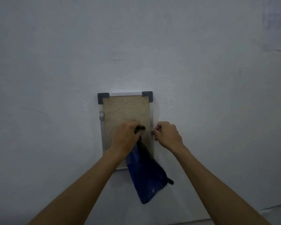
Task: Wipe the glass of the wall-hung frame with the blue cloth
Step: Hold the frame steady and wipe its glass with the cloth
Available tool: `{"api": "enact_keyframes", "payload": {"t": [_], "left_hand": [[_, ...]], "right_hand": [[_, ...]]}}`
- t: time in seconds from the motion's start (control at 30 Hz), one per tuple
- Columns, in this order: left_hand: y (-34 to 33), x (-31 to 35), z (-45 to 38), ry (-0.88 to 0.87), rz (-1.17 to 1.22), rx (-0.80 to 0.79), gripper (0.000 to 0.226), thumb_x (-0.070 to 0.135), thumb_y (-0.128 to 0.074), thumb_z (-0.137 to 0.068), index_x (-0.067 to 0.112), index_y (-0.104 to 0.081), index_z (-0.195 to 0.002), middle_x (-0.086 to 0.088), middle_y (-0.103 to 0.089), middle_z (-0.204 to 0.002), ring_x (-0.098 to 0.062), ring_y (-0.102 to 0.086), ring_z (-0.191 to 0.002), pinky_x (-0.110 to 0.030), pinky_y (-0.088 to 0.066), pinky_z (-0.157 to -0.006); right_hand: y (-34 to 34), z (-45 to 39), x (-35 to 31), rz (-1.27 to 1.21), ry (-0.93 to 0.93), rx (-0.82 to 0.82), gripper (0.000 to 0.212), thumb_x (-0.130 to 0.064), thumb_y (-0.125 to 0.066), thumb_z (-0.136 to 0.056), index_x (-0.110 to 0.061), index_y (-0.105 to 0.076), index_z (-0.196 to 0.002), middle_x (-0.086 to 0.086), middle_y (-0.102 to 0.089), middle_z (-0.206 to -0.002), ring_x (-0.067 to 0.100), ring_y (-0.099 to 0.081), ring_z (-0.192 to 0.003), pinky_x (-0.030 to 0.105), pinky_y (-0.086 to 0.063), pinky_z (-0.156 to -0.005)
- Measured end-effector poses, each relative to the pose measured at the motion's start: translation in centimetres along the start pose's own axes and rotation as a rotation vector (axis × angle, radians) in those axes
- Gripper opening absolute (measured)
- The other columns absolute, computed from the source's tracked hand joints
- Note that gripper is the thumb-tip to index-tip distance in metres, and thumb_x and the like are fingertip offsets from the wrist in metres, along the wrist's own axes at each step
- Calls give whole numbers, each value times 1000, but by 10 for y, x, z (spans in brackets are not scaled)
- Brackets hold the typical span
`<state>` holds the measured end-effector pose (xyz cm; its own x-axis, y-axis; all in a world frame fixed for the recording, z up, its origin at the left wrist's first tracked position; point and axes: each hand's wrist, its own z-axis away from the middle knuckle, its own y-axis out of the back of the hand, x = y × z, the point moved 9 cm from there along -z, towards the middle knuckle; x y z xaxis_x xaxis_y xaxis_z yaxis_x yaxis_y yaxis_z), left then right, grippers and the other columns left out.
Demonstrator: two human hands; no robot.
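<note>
Both hands [128, 135] crowd frame [126, 109] edge

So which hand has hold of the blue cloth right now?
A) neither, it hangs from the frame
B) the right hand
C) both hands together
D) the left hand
D: the left hand is closed on the top of the blue cloth, which hangs down from it over the lower part of the frame, while the right hand is at the frame's right edge, off the cloth.
</note>
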<state>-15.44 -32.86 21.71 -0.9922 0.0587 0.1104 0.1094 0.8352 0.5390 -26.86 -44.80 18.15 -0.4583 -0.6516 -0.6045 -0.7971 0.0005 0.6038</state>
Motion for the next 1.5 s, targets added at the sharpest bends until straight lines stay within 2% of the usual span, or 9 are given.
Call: {"api": "enact_keyframes", "payload": {"t": [0.1,0.37,0.67,0.83,0.93,1.03,1.17,1.3,1.5], "left_hand": [[-29,5,20,-18,-94,-224,14,29,-66,-93,17,-72,-95,1,-67,-94,-13,-62,-85,-31,-52,-82],[-12,-12,40,456,600,12,11,29,-75,-86,34,-69,-79,12,-71,-75,5,-67,-72,-7,-49,-60],[-38,24,75,931,1558,-530,73,62,-32,-99,3,-62,-129,-16,-66,-128,-31,-64,-119,-43,-51,-102],[-24,1,73,838,954,-637,62,58,-33,-101,11,-69,-119,-9,-69,-118,-21,-66,-109,-38,-55,-91],[4,-20,43,607,587,-477,34,40,-51,-100,13,-71,-104,-10,-72,-105,-17,-69,-90,-29,-59,-79],[62,-25,2,220,155,-134,23,25,-63,-95,12,-71,-113,-8,-71,-114,-13,-65,-94,-16,-51,-80],[98,-30,-29,-68,-311,12,61,35,-72,-85,18,-52,-140,-5,-42,-147,-23,-44,-130,-42,-48,-103],[87,-55,-39,-93,-453,-157,95,49,-74,-80,28,-22,-157,-3,-12,-166,-24,-14,-152,-46,-24,-122],[80,-69,-36,-101,-374,-139,102,45,-79,-78,28,-19,-158,-4,-20,-164,-25,-16,-152,-52,-16,-123]], "right_hand": [[6,13,1,-88,-10,42,22,-33,-63,-95,-17,-66,-79,-1,-71,-74,16,-69,-72,44,-61,-75],[-16,53,-4,-402,-95,-86,37,-54,-47,-100,-24,-69,-94,-2,-73,-93,13,-69,-88,35,-58,-81],[-11,58,0,-443,-48,22,29,-39,-57,-99,-15,-72,-94,2,-74,-87,13,-69,-81,33,-56,-74],[1,50,9,-262,-11,59,20,-26,-60,-99,-14,-69,-85,0,-70,-79,12,-64,-70,10,-44,-54],[9,43,1,-160,98,80,6,-20,-57,-101,-15,-58,-100,-3,-61,-82,10,-58,-69,6,-44,-55],[13,34,-17,-107,227,55,15,-18,-56,-101,-13,-50,-115,5,-64,-85,7,-58,-63,14,-47,-48],[27,16,-54,151,402,160,17,-20,-54,-103,-7,-56,-113,15,-69,-95,25,-66,-74,45,-59,-62],[20,16,-59,334,504,225,19,-24,-51,-103,-9,-59,-112,11,-64,-85,25,-59,-64,44,-56,-56],[-23,42,-30,609,588,-49,15,-26,-52,-102,-17,-56,-113,4,-61,-87,22,-59,-66,38,-56,-58]]}}
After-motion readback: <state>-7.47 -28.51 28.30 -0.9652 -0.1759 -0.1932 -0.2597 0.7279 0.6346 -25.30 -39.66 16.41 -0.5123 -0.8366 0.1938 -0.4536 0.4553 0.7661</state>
